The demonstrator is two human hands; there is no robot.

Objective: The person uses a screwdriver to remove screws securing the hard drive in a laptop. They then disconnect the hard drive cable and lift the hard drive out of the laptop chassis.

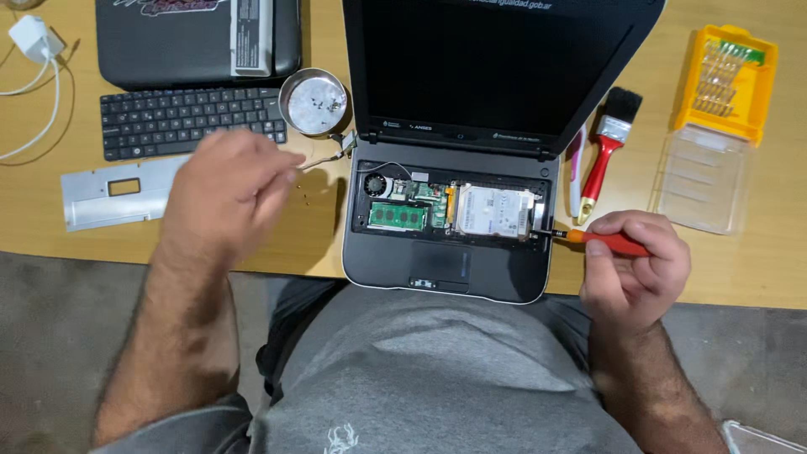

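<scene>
Black laptop (471, 168) sits open at the table's (756, 269) near edge with its keyboard already out: the fan, the green memory stick (398, 216) and the silver hard drive (494, 210) lie bare in the well above the touchpad. The removed keyboard (189, 122) lies well to the left, with a grey metal cover plate (118, 192) just below it. A round metal dish (313, 102) beside the hinge holds a few small screws, so at least part of the unscrewing looks done, while the drive and memory still sit in place.

The right hand (632, 267) is closed around an orange-handled screwdriver (601, 242), whose tip meets the laptop's right edge beside the drive. The left hand (229, 189) is loosely curled, fingertips pinching a thin metal piece (329, 155) near the left hinge; what it is I cannot tell.

Around the right side lie a red-handled brush (607, 143), a yellow bit case (730, 80) and its clear lid (702, 178). A second closed laptop (197, 38) and a white charger (32, 38) lie at upper left. Nothing blocks the open well.
</scene>
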